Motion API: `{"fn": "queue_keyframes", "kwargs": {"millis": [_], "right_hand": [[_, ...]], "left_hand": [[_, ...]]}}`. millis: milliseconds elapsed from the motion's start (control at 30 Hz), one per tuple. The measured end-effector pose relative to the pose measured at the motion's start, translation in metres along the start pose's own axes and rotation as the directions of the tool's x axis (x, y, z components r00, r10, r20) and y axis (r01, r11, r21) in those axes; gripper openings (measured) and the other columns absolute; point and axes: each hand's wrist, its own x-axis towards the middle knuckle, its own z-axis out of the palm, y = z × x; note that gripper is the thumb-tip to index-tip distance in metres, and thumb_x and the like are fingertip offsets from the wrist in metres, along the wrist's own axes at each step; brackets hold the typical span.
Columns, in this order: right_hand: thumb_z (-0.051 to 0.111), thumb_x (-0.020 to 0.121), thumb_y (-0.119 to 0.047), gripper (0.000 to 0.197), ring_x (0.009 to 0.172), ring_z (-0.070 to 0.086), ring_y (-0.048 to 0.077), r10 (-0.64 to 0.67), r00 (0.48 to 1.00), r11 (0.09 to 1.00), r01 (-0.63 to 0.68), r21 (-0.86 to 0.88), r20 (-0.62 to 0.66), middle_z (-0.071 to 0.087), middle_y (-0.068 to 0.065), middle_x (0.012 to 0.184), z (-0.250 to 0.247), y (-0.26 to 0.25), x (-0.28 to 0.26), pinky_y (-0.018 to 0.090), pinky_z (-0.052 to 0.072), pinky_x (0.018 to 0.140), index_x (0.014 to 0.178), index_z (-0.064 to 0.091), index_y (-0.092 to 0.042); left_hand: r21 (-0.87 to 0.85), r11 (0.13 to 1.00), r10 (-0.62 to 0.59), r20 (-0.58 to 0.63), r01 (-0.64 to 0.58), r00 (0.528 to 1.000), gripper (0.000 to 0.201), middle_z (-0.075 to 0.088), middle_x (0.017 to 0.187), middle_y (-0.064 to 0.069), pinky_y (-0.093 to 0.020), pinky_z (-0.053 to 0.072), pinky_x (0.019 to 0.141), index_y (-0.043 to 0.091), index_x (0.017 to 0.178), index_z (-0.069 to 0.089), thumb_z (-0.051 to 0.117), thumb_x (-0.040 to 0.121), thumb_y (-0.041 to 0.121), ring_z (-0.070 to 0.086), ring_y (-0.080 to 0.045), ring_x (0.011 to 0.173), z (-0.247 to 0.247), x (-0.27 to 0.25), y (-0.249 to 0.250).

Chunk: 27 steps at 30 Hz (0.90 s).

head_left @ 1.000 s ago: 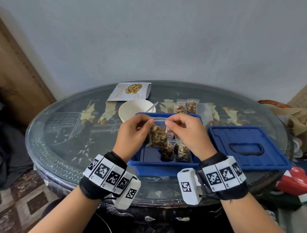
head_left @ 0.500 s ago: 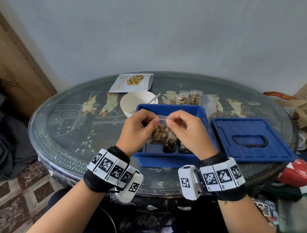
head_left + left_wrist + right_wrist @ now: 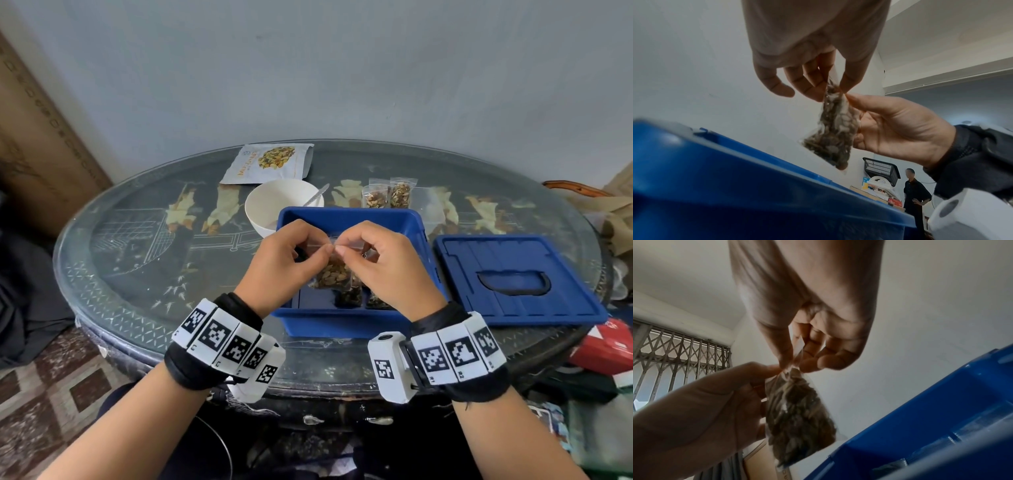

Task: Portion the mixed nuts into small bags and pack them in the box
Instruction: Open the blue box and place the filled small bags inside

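Note:
A small clear bag of mixed nuts point(image 3: 334, 274) hangs over the open blue box point(image 3: 342, 318). My left hand point(image 3: 291, 253) and right hand point(image 3: 373, 257) both pinch its top strip, thumbs nearly meeting in the middle. From below, the bag point(image 3: 831, 129) dangles between the left hand point(image 3: 830, 87) and the right palm; the right wrist view shows the same bag point(image 3: 797, 415) under the right hand point(image 3: 793, 363). Two filled bags point(image 3: 363, 296) lie inside the box, partly hidden by my hands. Two more filled bags point(image 3: 388, 197) stand behind the box.
The blue lid point(image 3: 513, 281) lies right of the box. A white bowl point(image 3: 274, 209) with a spoon point(image 3: 317, 195) and the nut packet point(image 3: 270, 162) sit behind the box on the glass table point(image 3: 137, 260). A person point(image 3: 914, 194) stands far off.
Both hands have slid closer together along the bag's top strip, and the bag now hangs a little nearer to me over the box.

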Motion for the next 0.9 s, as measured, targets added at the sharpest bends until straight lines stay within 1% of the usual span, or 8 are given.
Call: {"fn": "queue_keyframes", "kwargs": {"millis": [100, 200, 300, 433, 600, 667, 767, 900], "right_hand": [[0.065, 0.085, -0.012, 0.003, 0.079, 0.060, 0.005, 0.091, 0.996, 0.996, -0.091, 0.027, 0.002, 0.064, -0.012, 0.080, -0.002, 0.002, 0.000, 0.014, 0.048, 0.069, 0.085, 0.066, -0.016], [0.070, 0.081, -0.017, 0.010, 0.064, 0.065, 0.012, 0.197, 0.980, 0.972, -0.195, 0.128, 0.001, 0.068, -0.003, 0.069, -0.009, 0.004, 0.002, 0.024, 0.054, 0.064, 0.076, 0.063, -0.013], [0.073, 0.078, -0.016, 0.013, 0.059, 0.067, 0.013, 0.205, 0.979, 0.963, -0.204, 0.177, 0.015, 0.068, -0.002, 0.063, -0.016, 0.004, 0.005, 0.024, 0.056, 0.062, 0.070, 0.064, -0.011], [0.075, 0.075, -0.015, 0.015, 0.056, 0.067, 0.013, 0.199, 0.980, 0.962, -0.201, 0.183, 0.031, 0.068, -0.004, 0.059, -0.022, 0.006, 0.009, 0.025, 0.057, 0.061, 0.064, 0.064, -0.016], [0.075, 0.075, -0.018, 0.014, 0.060, 0.067, 0.018, 0.179, 0.981, 0.976, -0.186, 0.114, 0.071, 0.069, 0.004, 0.066, -0.030, 0.003, 0.022, 0.026, 0.056, 0.063, 0.067, 0.065, -0.013], [0.075, 0.076, -0.020, 0.013, 0.066, 0.066, 0.017, 0.168, 0.978, 0.985, -0.172, 0.019, 0.126, 0.069, 0.003, 0.070, -0.034, 0.002, 0.031, 0.028, 0.056, 0.067, 0.071, 0.065, -0.014], [0.070, 0.080, -0.028, 0.011, 0.075, 0.065, 0.010, 0.173, 0.952, 0.982, -0.148, -0.116, 0.253, 0.069, -0.003, 0.084, -0.042, 0.002, 0.047, 0.027, 0.054, 0.075, 0.086, 0.067, -0.018], [0.063, 0.086, -0.032, 0.020, 0.080, 0.066, 0.015, 0.251, 0.928, 0.942, -0.168, -0.289, 0.277, 0.066, -0.009, 0.088, -0.068, 0.017, 0.080, 0.025, 0.056, 0.071, 0.099, 0.067, -0.018]], "left_hand": [[0.063, 0.998, 0.031, 0.009, -0.032, 0.999, 0.010, 0.060, 0.077, 0.011, -0.006, 0.039, 0.065, 0.014, 0.080, 0.064, 0.064, 0.085, 0.005, 0.054, 0.006, 0.070, -0.004, 0.004, 0.001], [0.107, 0.990, 0.086, 0.011, -0.087, 0.996, 0.011, 0.063, 0.075, 0.008, -0.008, 0.040, 0.066, 0.017, 0.077, 0.066, 0.066, 0.083, 0.008, 0.056, -0.001, 0.071, -0.009, 0.009, -0.001], [0.101, 0.990, 0.099, 0.021, -0.101, 0.995, 0.004, 0.068, 0.076, 0.003, -0.014, 0.046, 0.067, 0.015, 0.079, 0.073, 0.069, 0.081, 0.014, 0.061, -0.012, 0.074, -0.013, 0.013, -0.001], [0.129, 0.979, 0.149, 0.078, -0.158, 0.986, 0.012, 0.069, 0.074, 0.005, -0.016, 0.049, 0.065, 0.014, 0.088, 0.075, 0.072, 0.077, 0.019, 0.063, -0.011, 0.073, -0.019, 0.021, 0.003], [0.269, 0.957, 0.017, 0.321, -0.108, 0.947, 0.017, 0.069, 0.077, 0.010, -0.011, 0.045, 0.070, 0.018, 0.100, 0.071, 0.067, 0.083, 0.021, 0.062, -0.006, 0.076, -0.034, 0.043, 0.015], [0.401, 0.899, -0.004, 0.414, -0.178, 0.910, 0.013, 0.069, 0.078, 0.006, -0.019, 0.047, 0.072, 0.019, 0.097, 0.069, 0.063, 0.086, 0.023, 0.061, -0.006, 0.073, -0.038, 0.055, 0.021], [0.525, 0.824, -0.055, 0.450, -0.214, 0.891, 0.013, 0.068, 0.083, 0.001, -0.030, 0.047, 0.077, 0.012, 0.091, 0.069, 0.061, 0.087, 0.021, 0.060, -0.013, 0.079, -0.037, 0.071, 0.023], [0.631, 0.741, -0.185, 0.519, -0.229, 0.834, 0.016, 0.068, 0.093, -0.001, -0.032, 0.047, 0.085, 0.012, 0.097, 0.068, 0.056, 0.088, 0.020, 0.060, -0.015, 0.089, -0.031, 0.089, 0.010]]}}
